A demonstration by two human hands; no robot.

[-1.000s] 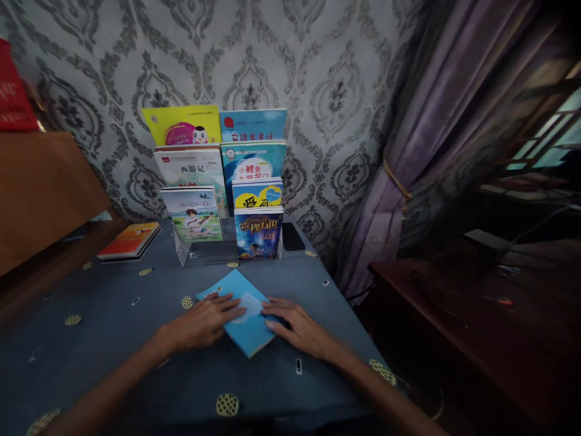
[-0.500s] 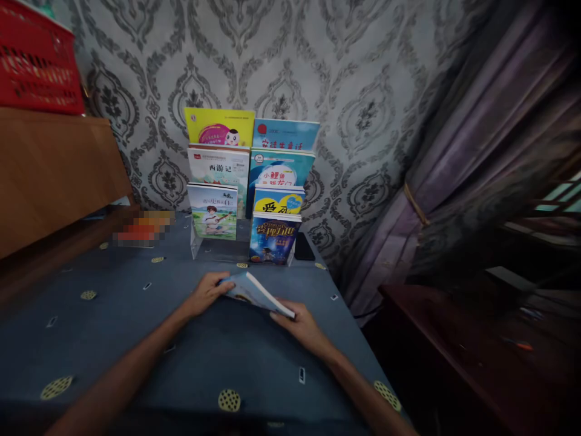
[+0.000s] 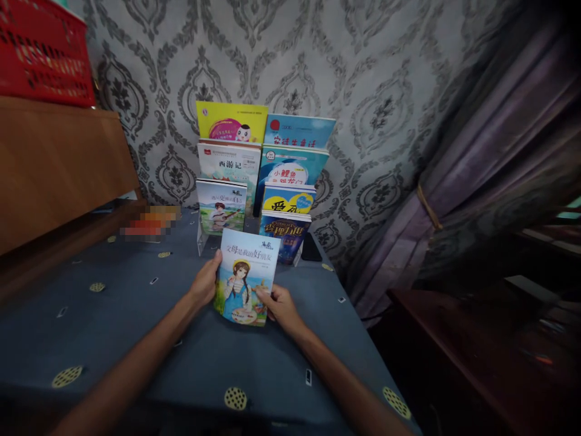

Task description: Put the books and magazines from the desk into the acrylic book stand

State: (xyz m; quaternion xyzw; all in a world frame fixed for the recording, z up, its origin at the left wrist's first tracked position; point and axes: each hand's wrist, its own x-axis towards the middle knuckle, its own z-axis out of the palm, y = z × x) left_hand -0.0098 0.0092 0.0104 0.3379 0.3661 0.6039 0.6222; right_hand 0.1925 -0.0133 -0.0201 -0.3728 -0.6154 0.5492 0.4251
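Between my hands a light blue paperback book [image 3: 246,278] is held upright, its cover with a drawn girl in a yellow hat facing me. My left hand [image 3: 207,280] grips its left edge. My right hand [image 3: 280,307] pinches the lower right edge, thumb on the cover. Just behind stands a clear tiered book stand [image 3: 202,245] with several books in two columns. Its front left book [image 3: 221,207] shows a drawn guitar player; the dark blue book [image 3: 290,237] at front right is partly covered by the held one.
A dark phone [image 3: 311,249] lies right of the stand on the blue patterned tablecloth [image 3: 149,327]. At left are a wooden cabinet [image 3: 63,169] with a red basket [image 3: 49,57] on top and a blurred orange item [image 3: 152,221]. A purple curtain [image 3: 408,242] hangs at right.
The book has gone from lying nearly flat, edge toward me, to upright with its cover facing me. Both hands still hold it. The view has shifted slightly.
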